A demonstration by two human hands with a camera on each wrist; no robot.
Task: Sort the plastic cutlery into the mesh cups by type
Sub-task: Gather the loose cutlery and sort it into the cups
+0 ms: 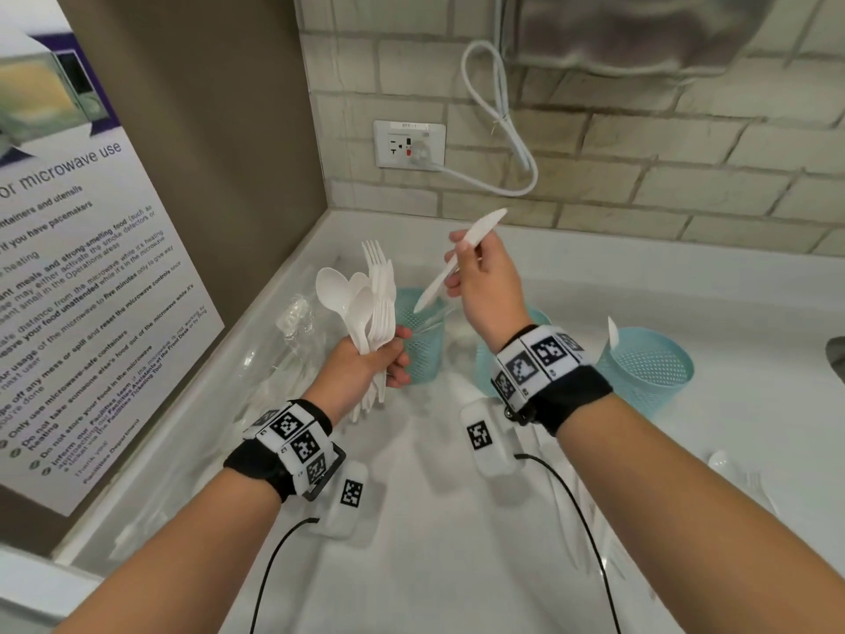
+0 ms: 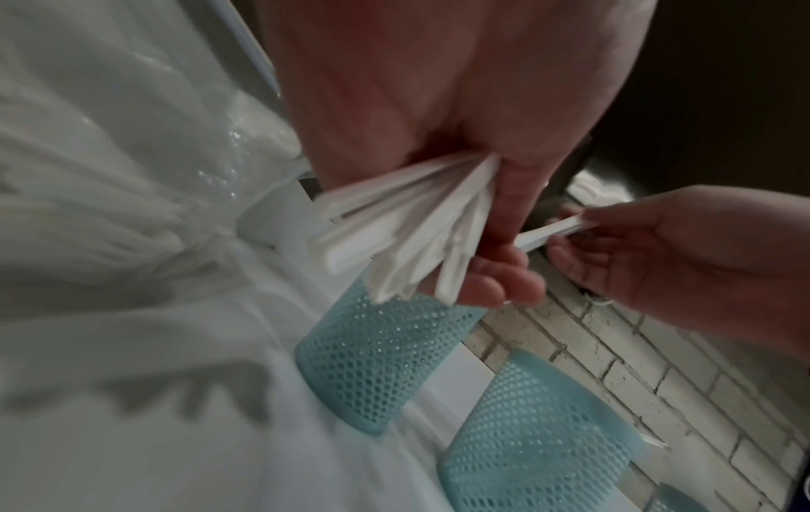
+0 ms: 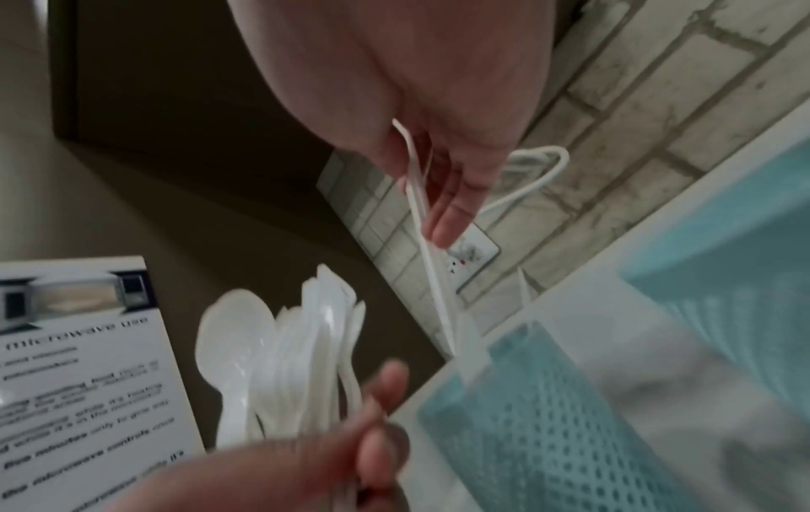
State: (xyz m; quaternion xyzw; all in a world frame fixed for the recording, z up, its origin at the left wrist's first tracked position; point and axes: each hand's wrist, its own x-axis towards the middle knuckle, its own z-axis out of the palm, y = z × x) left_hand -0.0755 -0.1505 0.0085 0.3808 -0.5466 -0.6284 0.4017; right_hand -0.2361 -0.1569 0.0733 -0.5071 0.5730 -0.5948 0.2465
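My left hand (image 1: 388,359) grips a fanned bundle of white plastic spoons and forks (image 1: 370,304) upright, heads up, beside the left teal mesh cup (image 1: 423,345). My right hand (image 1: 462,267) pinches a single white knife (image 1: 480,228), blade pointing up and back, its handle end slanting down over the rim of that cup. A middle mesh cup (image 1: 482,363) is partly hidden behind my right wrist. The right mesh cup (image 1: 649,372) has a knife tip sticking out. In the left wrist view the bundle's handles (image 2: 407,242) splay above the cup (image 2: 377,360). In the right wrist view the knife (image 3: 434,270) reaches the cup (image 3: 548,415).
Crumpled clear plastic wrap (image 1: 297,313) lies at the counter's left against the wall. Loose white cutlery (image 1: 731,469) lies on the counter (image 1: 457,565) at the right. A wall outlet (image 1: 409,144) with a looped cord sits on the tiled wall behind. A microwave poster (image 1: 91,290) hangs left.
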